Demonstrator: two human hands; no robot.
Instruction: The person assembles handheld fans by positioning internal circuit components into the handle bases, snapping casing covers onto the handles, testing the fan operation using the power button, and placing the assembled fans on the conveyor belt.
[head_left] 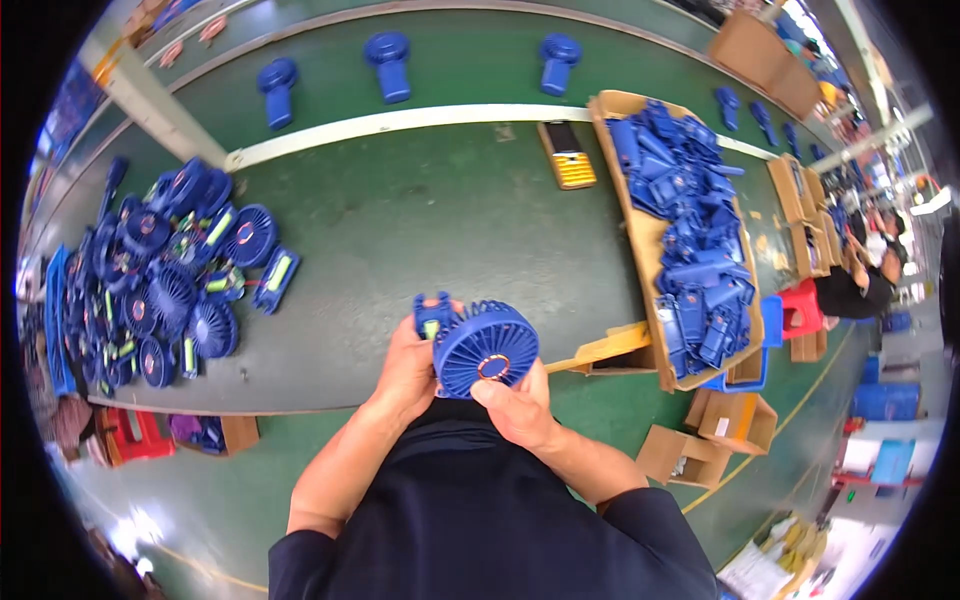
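Close to my body, over the table's front edge, I hold a blue handheld fan [487, 350] with a round slatted grille. My right hand [518, 405] is closed on its right side, the thumb pressed on the grille near the centre ring. On the other side my left hand [408, 368] is closed around the fan's blue handle part [433, 312], in which a light green piece shows. Most of the left fingers are hidden behind the fan.
A pile of blue fan parts [172, 290] covers the table's left end. To the right stands a long cardboard tray [641, 245] of blue plastic pieces, beside a yellow-and-black mobile phone [568, 155]. Several blue fans [388, 65] lie beyond the white rail [400, 120].
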